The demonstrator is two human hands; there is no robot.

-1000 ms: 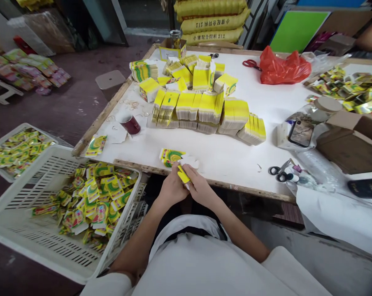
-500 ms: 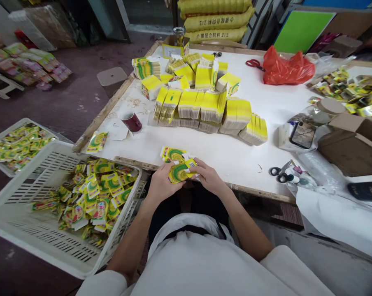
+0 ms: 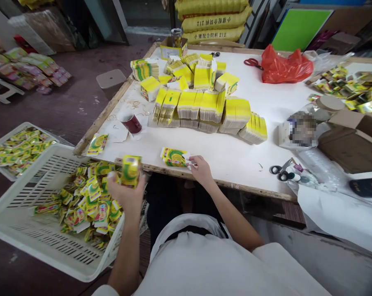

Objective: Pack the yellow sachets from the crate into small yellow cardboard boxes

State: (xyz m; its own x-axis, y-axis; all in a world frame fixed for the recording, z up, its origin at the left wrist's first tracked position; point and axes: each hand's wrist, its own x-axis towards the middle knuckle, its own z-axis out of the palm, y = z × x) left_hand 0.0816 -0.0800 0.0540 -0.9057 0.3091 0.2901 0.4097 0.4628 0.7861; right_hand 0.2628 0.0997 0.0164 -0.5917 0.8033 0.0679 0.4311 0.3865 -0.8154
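Observation:
Over the near edge of the basket, my left hand [image 3: 126, 193] is spread, with thumb and fingers apart. A small yellow-and-green printed carton [image 3: 131, 169], blurred by motion, is just beyond its palm; it seems loose rather than gripped. At the table's front edge lies another flattish yellow carton [image 3: 174, 157]. My right hand [image 3: 201, 168] pinches the white flap at that carton's right end. Many similar cartons [image 3: 93, 187] are heaped in the white slotted basket [image 3: 54, 257] on my left.
Stacks of flat yellow cartons [image 3: 213, 105] stand across the table [image 3: 223, 150]. A dark red mug [image 3: 133, 123] and a single carton [image 3: 97, 144] sit at the left. Scissors [image 3: 281, 169], a brown box [image 3: 354, 144] and a red bag [image 3: 286, 65] lie rightward.
My left hand has moved left from the table edge to over the basket, along with a carton. My right hand has come down to the carton lying on the table.

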